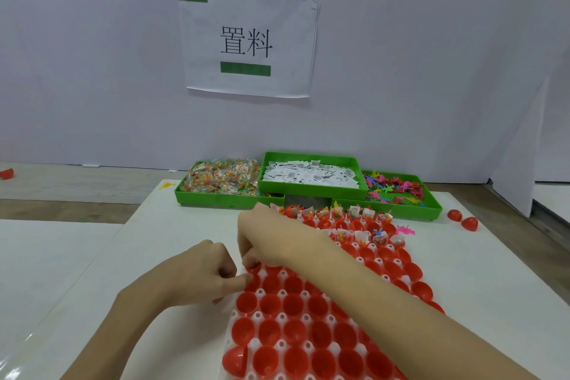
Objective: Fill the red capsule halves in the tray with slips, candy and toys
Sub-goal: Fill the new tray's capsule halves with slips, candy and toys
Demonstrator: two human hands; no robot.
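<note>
Near edge: white tray (237,316) holds rows of empty red capsule halves (294,305).
Left hand (202,271) curled, forefinger pressing tray's left edge, likely steadying it.
Right hand (262,237) crosses over, fingertips pinching capsule half there; contents hidden.
Far rows already filled.
Beyond: green bins, candy (222,177), slips (308,176), toys (394,190).

My right forearm (385,287) crosses the tray (256,345) and hides several red capsule halves (293,305) beneath it, and the tray's near end is cut off by the bottom edge. What my right hand (262,241) pinches at the left column is hidden under its curled fingers. The print on the slips (308,176) is too small to read.
</note>
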